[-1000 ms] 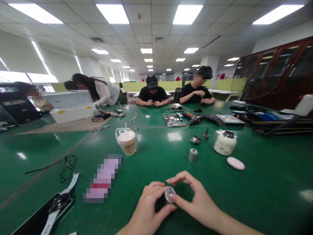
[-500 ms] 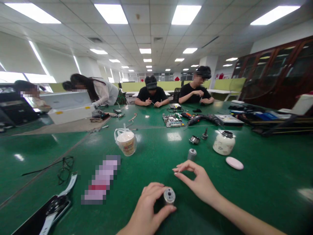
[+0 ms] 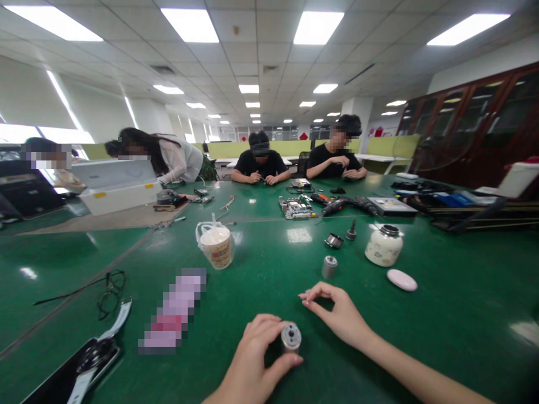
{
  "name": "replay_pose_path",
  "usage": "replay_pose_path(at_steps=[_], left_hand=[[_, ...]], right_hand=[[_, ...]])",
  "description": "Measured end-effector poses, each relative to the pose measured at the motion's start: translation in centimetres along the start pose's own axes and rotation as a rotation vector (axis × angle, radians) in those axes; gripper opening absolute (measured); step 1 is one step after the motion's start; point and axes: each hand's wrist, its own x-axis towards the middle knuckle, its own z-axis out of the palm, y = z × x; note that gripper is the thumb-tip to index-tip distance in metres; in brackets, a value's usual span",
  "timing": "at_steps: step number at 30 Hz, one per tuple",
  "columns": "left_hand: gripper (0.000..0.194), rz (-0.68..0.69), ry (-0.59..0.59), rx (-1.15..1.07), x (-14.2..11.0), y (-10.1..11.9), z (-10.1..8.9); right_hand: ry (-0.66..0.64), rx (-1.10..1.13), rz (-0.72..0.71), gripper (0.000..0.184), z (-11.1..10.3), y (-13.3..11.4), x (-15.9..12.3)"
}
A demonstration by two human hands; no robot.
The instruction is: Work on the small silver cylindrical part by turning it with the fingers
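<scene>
The small metal cylinder (image 3: 291,338) stands upright on the green table (image 3: 252,280), toward the near edge, between the thumb and fingers of the left hand (image 3: 256,353). That hand curves round it in a wide C, the thumb on its near side and the fingertips at its upper far side, so the top face with its dark central hole shows. The right hand (image 3: 337,311) is off to the right and a little farther out, apart from the cylinder, its thumb and index fingertips brought close together; whether anything is pinched there I cannot tell. Just beyond the right hand stands a second metal cylinder (image 3: 329,267), with a metal ring-shaped part (image 3: 334,241) and a dark geared piece (image 3: 351,230) behind it. To their right are a cream jar (image 3: 383,247), open at the top, and a pale pink oval lid (image 3: 402,280). A bagged paper cup (image 3: 217,247) stands left of center, and a blurred-out purple item (image 3: 174,311) lies nearer, with glasses (image 3: 112,292) and a watch (image 3: 95,353) toward the left edge. Nothing stands between the two hands.
</scene>
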Motion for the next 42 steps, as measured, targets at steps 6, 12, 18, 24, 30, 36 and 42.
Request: replay_pose_path(at_steps=[6, 12, 18, 24, 30, 36, 42], left_hand=[[0.026, 0.045, 0.02, -0.026, 0.0, -0.3, 0.1], [0.023, 0.067, 0.045, -0.043, -0.2, -0.3, 0.2], [0.027, 0.05, 0.002, -0.037, -0.1, 0.0, 0.1], [0.065, 0.038, 0.155, -0.054, -0.7, -0.7, 0.3], [0.04, 0.017, 0.302, 0.011, -0.3, 0.1, -0.8], [0.005, -0.032, 0.305, 0.055, 0.6, 1.2, -0.6], [0.01, -0.022, 0.348, 0.088, 1.6, 0.3, -2.7]], right_hand=[[-0.093, 0.118, -0.056, 0.013, 1.8, -4.6, -2.1], [-0.1, 0.05, -0.058, 0.016, 2.6, -4.9, -2.8], [0.037, 0.048, -0.044, 0.013, 2.4, -4.2, -3.1], [-0.128, 0.138, -0.098, 0.039, 2.4, -2.8, -4.1], [-0.208, 0.059, -0.053, 0.049, 3.1, -3.0, -4.3], [-0.186, 0.022, -0.046, 0.026, 3.4, -3.2, -4.3], [-0.202, 0.024, -0.019, 0.027, 3.4, -2.9, -4.3]])
